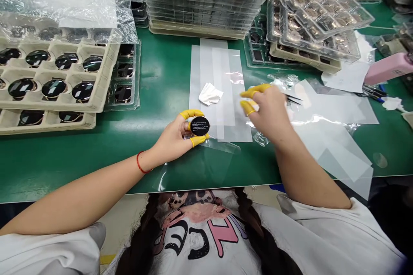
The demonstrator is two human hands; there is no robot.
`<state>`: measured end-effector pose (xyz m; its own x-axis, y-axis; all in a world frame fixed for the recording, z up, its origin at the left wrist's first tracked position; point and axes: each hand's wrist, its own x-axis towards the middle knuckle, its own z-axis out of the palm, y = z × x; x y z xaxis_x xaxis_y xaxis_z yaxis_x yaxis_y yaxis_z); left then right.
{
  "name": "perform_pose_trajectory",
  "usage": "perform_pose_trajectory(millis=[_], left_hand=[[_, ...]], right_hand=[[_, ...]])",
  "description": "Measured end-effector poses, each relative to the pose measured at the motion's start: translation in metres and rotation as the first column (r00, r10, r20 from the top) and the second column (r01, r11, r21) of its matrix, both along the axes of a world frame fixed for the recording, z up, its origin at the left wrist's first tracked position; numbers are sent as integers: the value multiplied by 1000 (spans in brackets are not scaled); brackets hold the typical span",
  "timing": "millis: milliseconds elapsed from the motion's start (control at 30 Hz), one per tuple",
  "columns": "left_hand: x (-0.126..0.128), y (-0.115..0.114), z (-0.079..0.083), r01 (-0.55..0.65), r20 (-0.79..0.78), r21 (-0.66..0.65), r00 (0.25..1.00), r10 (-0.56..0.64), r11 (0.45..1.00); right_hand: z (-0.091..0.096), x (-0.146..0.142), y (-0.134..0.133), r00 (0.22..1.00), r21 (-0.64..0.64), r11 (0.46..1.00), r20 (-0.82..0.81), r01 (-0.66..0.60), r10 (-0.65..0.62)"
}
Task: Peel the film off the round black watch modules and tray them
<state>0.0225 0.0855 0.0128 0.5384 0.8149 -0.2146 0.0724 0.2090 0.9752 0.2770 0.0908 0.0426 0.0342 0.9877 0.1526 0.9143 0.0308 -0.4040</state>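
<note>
My left hand (177,137), with yellow finger cots, pinches a small round black disc (200,126) with white print on its face, held just above the green table mat (97,146). My right hand (269,109), also in yellow cots, grips black tweezers (293,99) whose tips point right. It hovers at the right edge of the clear film strips (219,90) laid in the middle. A crumpled white wipe (209,93) lies on those strips, between the two hands and slightly farther back.
Beige trays of black round lenses (48,77) fill the left side under plastic wrap. A tall tray stack (206,4) stands at the back. Clear blister trays of metal parts (319,17) sit at the back right. Loose film sheets (335,137) and a pink device (387,68) lie right.
</note>
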Motion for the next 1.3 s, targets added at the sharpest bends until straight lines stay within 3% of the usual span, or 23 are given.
perform_pose_trajectory(millis=[100, 167, 333, 433, 500, 567, 633, 733, 800, 900, 967, 1067, 1167, 1233, 1300], left_hand=[[0, -2, -1, -6, -11, 56, 1000, 6, 998], [0, -3, -1, 3, -20, 81, 1000, -1, 997], [0, -3, -2, 29, -24, 86, 999, -27, 996], [-1, -2, -2, 50, -41, 78, 998, -47, 996], [-1, -2, -1, 57, -53, 64, 997, -54, 996], [-1, -1, 0, 42, -62, 42, 997, -39, 998], [-1, -1, 1, 10, -78, 21, 997, -9, 1000], [0, -1, 4, -29, -108, 16, 994, 30, 999], [0, -2, 6, -28, -129, 25, 991, 31, 999], [-1, -2, 8, -11, -133, 25, 991, 14, 1000], [-1, -1, 8, -11, -100, 5, 995, 11, 1000], [-1, 0, 9, -26, -22, -38, 999, 25, 999], [-1, 0, 10, -61, 1, -39, 998, 61, 997], [-1, 0, 10, -77, -15, -36, 997, 77, 996], [-2, 0, 11, -86, -24, -40, 996, 85, 996]], right_hand=[[-4, -34, -12, 954, 101, 964, -150, -247, 260], [-6, -51, -19, 928, 154, 934, -146, -321, 343], [-15, -62, -27, 915, 304, 865, 76, -399, 396], [-14, -68, -32, 897, 323, 837, 163, -442, 411], [-5, -70, -36, 880, 313, 826, 93, -469, 465], [9, -62, -37, 868, 304, 841, -79, -447, 490], [22, -39, -34, 884, 300, 905, -268, -302, 384], [21, 18, -27, 927, 175, 982, -375, 77, -6], [7, 54, -20, 952, -18, 958, -109, 287, -287], [-12, 78, -11, 930, -21, 932, 71, 362, -360], [-12, 67, -3, 962, 69, 963, 71, 260, -264], [-3, 26, 14, 998, 150, 988, 59, -47, 39], [-7, -18, 37, 909, 91, 905, 69, -415, 410], [-22, -39, 50, 852, 39, 854, 106, -518, 512], [-37, -51, 57, 858, -17, 869, 145, -495, 492]])
